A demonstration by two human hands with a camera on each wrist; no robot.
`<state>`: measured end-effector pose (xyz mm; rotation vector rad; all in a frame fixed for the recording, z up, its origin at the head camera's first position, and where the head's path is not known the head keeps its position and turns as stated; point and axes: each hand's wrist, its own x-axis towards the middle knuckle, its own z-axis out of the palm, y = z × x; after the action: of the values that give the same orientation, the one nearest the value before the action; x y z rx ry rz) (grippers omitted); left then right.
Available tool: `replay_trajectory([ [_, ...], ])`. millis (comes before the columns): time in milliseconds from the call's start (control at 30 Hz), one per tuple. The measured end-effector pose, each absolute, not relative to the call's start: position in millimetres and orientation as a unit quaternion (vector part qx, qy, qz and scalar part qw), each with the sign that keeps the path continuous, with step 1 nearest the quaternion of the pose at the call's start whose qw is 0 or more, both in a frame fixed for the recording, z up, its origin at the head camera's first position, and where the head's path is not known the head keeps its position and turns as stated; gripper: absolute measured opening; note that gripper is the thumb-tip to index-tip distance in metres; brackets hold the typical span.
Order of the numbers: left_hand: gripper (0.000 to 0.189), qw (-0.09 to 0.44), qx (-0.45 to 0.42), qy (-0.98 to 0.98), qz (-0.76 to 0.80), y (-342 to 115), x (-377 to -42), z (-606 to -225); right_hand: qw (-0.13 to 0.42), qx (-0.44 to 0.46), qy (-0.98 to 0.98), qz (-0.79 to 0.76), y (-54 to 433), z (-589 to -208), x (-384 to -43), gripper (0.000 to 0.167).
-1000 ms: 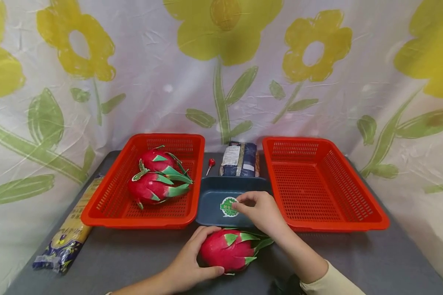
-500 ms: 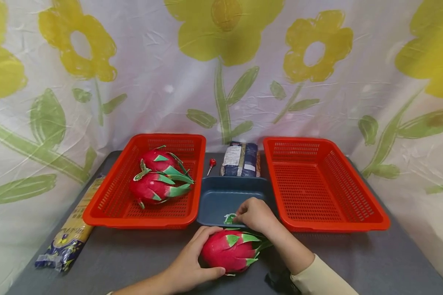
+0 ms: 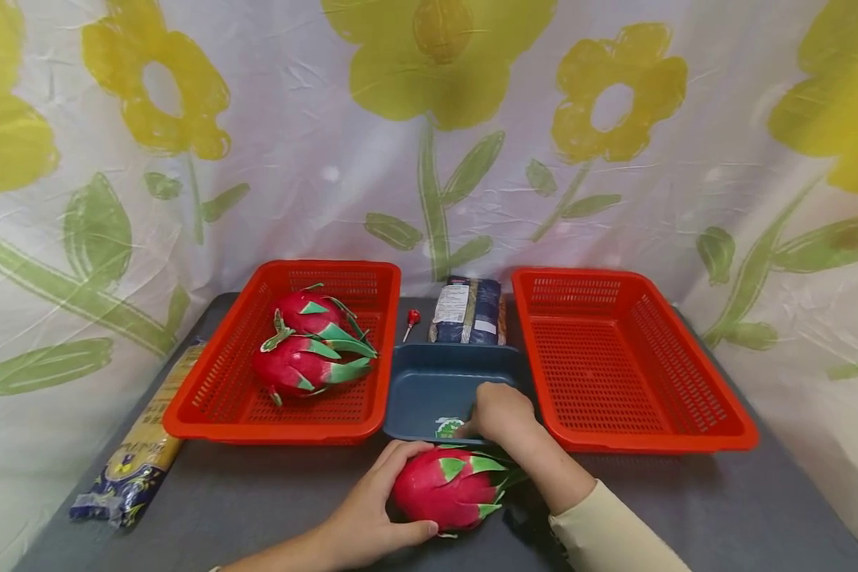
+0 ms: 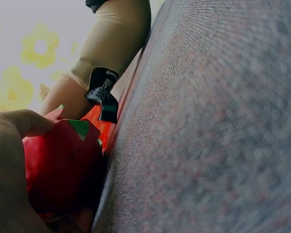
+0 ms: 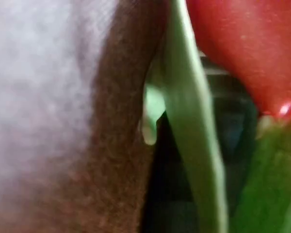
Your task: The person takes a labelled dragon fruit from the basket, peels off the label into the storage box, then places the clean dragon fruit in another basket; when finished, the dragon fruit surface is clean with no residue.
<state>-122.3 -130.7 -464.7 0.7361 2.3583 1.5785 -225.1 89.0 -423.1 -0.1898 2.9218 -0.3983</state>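
My left hand (image 3: 372,504) grips the near end of a red dragon fruit (image 3: 443,491) with green leaf tips, lying on the table. In the left wrist view its thumb and fingers wrap the same dragon fruit (image 4: 63,165). My right hand (image 3: 502,413) reaches into a dark blue tray (image 3: 457,350), fingers curled down behind its near rim. Its thumb and fingertips pinch the right edge of a round green-and-white label (image 3: 449,427), partly hidden by the hand and rim. In the right wrist view, green leaves (image 5: 194,121) and red fruit skin fill the right side, close up.
A red basket (image 3: 207,433) at left holds two more dragon fruits (image 3: 307,349). Another red basket (image 3: 643,441) stands at right. Behind the tray are a lollipop (image 3: 412,318) and a blue food bag (image 3: 468,310). A long yellow packet (image 3: 143,453) lies far left.
My right hand has moved lower and nearer, toward the tray's near rim, and the label has moved with it. The left hand keeps its grip on the dragon fruit.
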Motion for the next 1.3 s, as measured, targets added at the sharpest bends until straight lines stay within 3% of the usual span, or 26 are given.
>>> replay_trajectory([
  [167,0.074,0.100,0.255,0.801,0.532,-130.8,-120.7,-463.9,0.059,-0.109,0.969,-0.212,98.1,-416.4,-213.4,0.025],
  [400,0.077,0.104,0.267,0.805,0.520,-133.7,-121.1,-463.3,-0.052,-0.143,0.944,-0.293,117.6,-356.4,-178.0,0.019],
  [633,0.076,0.099,0.265,0.809,0.515,-132.7,-120.0,-463.0,-0.169,-0.150,0.914,-0.336,167.3,-316.6,-166.7,0.019],
  [800,0.077,0.103,0.265,0.812,0.510,-130.0,-121.8,-463.0,-0.219,-0.130,0.909,-0.331,211.1,-304.3,-167.8,0.019],
  [1100,0.082,0.095,0.269,0.820,0.496,-128.9,-123.0,-461.6,-0.227,-0.034,0.910,-0.344,286.8,-301.6,-174.4,0.028],
  [1300,0.082,0.101,0.272,0.820,0.493,-129.3,-122.4,-463.5,-0.177,0.033,0.912,-0.369,344.3,-315.6,-175.1,0.035],
])
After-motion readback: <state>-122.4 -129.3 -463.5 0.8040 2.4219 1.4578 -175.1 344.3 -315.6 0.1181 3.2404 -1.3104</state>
